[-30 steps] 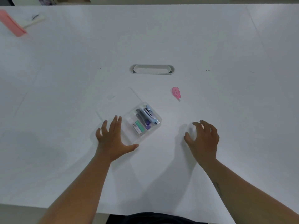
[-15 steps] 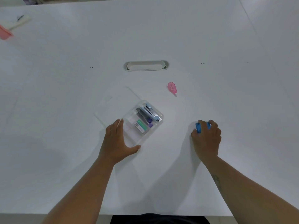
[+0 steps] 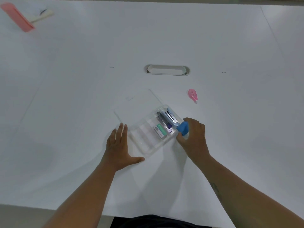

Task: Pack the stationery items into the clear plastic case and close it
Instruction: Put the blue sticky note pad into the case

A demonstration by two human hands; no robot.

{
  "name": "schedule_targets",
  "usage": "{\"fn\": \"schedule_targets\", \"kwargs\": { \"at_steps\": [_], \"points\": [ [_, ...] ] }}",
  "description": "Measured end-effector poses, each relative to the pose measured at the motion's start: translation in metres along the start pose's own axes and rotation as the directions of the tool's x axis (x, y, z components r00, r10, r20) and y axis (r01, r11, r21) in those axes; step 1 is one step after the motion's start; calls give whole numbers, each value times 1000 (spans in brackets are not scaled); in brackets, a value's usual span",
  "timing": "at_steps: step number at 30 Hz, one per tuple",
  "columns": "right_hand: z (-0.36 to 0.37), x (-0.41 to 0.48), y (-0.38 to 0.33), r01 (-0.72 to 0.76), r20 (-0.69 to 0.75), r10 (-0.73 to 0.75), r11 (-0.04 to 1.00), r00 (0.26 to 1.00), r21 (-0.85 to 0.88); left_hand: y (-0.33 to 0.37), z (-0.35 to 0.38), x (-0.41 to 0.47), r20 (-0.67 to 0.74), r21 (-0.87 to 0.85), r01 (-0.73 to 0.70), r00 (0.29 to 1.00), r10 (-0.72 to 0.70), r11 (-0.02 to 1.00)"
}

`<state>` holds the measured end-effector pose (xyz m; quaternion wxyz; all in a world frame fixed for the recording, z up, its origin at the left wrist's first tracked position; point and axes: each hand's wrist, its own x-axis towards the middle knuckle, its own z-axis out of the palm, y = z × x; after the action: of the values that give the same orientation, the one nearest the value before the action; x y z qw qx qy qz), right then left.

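Clear plastic case [image 3: 148, 139] with moulded compartments sits open on the white worktop [image 3: 82, 96], roughly mid-width and closer to the near edge, turned at a diagonal. Its see-through lid [image 3: 136, 104] lies flat on the worktop on the far-left side, pretty hard to make out against the white. Inside the case, at the right end, there's a light blue stapler [image 3: 171, 118], a dark grey and purple item [image 3: 164, 124] beside it that I can't identify, and a small green and white box [image 3: 159, 131].

Left hand [image 3: 119, 147] is flat on the worktop, fingers together and pointing away, thumb stuck out along the case's near edge, so it's touching the case's left end. Right hand [image 3: 194, 137] is at the case's right end, fingers curled around a blue plastic correction-tape dispenser [image 3: 183, 128], which pokes out toward the stapler.

A pink teardrop-shaped tape dispenser [image 3: 192, 94] lies apart, further back right. An oval cable slot [image 3: 167, 69] sits beyond. A pink flat object [image 3: 17, 17] lies near the far-left corner.
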<state>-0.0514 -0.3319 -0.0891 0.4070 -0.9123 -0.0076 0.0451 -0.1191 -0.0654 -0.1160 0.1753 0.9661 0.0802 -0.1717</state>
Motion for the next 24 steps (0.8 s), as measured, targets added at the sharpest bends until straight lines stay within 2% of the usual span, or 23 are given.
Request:
{"fn": "schedule_targets", "kwargs": {
  "at_steps": [4,8,13,16,20,24],
  "points": [
    [18,-2,-25,150,161,-147,989,976,-5,-19,3,-4,27,53,54,998,-56,997],
    [33,-1,-43,221,266,-221,975,938,31,-22,5,-3,38,31,63,997,-64,998],
    [43,9,-57,377,405,-331,925,852,-37,-22,5,-3,52,51,79,995,-81,996],
    [43,18,-58,429,540,-315,898,780,-95,-22,5,-3,49,51,82,995,-85,995],
    [41,30,-55,582,612,-351,782,709,-225,-22,6,-3,48,47,82,995,-84,996],
    [42,35,-56,670,672,-335,666,661,-328,-21,5,-3,52,63,83,995,-87,995]
  ]
}}
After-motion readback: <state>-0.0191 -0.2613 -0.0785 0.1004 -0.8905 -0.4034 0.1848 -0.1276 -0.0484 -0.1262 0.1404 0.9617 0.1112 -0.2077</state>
